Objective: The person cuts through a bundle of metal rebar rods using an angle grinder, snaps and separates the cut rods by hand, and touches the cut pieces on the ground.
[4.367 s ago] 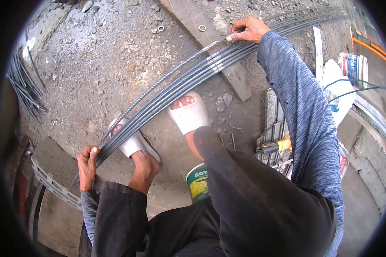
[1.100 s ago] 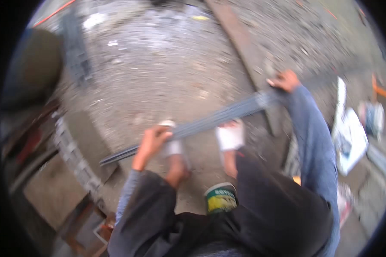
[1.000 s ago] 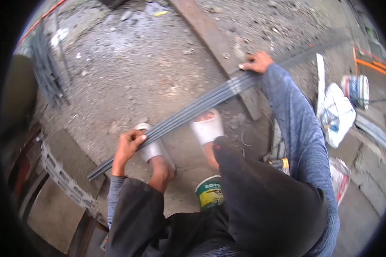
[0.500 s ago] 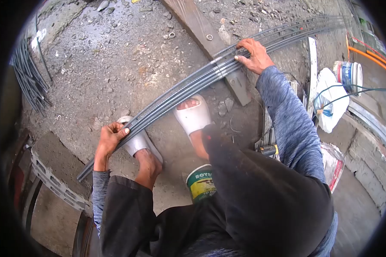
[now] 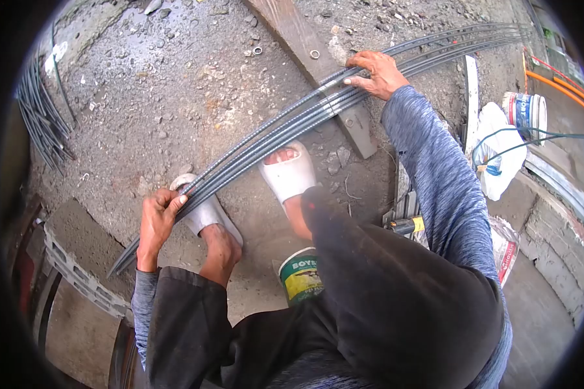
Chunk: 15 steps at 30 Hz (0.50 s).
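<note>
Several long ribbed steel bars [image 5: 259, 141] run slantwise in a loose bundle from the lower left to the upper right. My left hand [image 5: 161, 220] is closed around the bundle near its lower-left end, thumb on top. Higher up, my right hand [image 5: 379, 72] grips the bars from above, with thumb and fingers around them. Between the hands, the bundle crosses over a wooden plank [image 5: 292, 39] on the ground. My feet in white slippers [image 5: 291, 175] are below the bars. The far ends fan out a little at the upper right.
A pile of shorter bars [image 5: 42, 113] lies at the left. Hollow concrete blocks [image 5: 84, 253] stand at the lower left. A green and yellow paint can [image 5: 300, 275] is under me. At the right are a white plastic bag [image 5: 499, 152], a paint bucket [image 5: 524, 113] and orange tubes [image 5: 568, 91].
Both hands have shifted slightly left with the bars, the left also a little lower. The bars look somewhat more spread near the right hand.
</note>
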Each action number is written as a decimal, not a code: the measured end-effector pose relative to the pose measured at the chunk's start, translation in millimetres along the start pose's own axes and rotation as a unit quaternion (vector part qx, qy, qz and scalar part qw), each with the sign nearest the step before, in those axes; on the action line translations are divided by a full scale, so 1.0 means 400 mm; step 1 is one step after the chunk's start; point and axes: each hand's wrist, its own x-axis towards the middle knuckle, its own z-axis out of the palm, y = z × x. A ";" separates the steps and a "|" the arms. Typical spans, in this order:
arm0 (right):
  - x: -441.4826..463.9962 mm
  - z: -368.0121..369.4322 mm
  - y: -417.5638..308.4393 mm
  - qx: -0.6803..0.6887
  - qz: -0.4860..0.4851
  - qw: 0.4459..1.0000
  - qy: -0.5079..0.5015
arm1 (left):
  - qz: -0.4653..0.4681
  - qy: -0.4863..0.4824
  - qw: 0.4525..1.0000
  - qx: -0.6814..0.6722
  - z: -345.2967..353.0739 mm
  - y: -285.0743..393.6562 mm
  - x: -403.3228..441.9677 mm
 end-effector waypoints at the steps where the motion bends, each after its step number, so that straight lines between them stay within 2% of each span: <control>1: 0.004 0.004 0.004 0.003 -0.002 1.000 0.000 | 0.032 0.010 0.999 0.019 0.000 -0.001 -0.003; 7: 0.023 0.020 0.018 -0.025 -0.020 0.999 -0.011 | -0.008 -0.027 0.999 0.037 -0.008 0.011 -0.002; 10: 0.027 0.024 0.021 -0.024 -0.013 0.999 -0.029 | 0.000 -0.038 0.999 -0.013 -0.002 -0.010 0.002; 13: 0.033 0.018 0.020 -0.025 -0.014 0.998 -0.049 | -0.029 -0.087 0.996 -0.011 -0.013 -0.019 0.006; 15: 0.048 0.015 0.021 -0.019 -0.021 0.997 -0.070 | -0.039 -0.072 0.997 -0.007 0.000 -0.021 0.011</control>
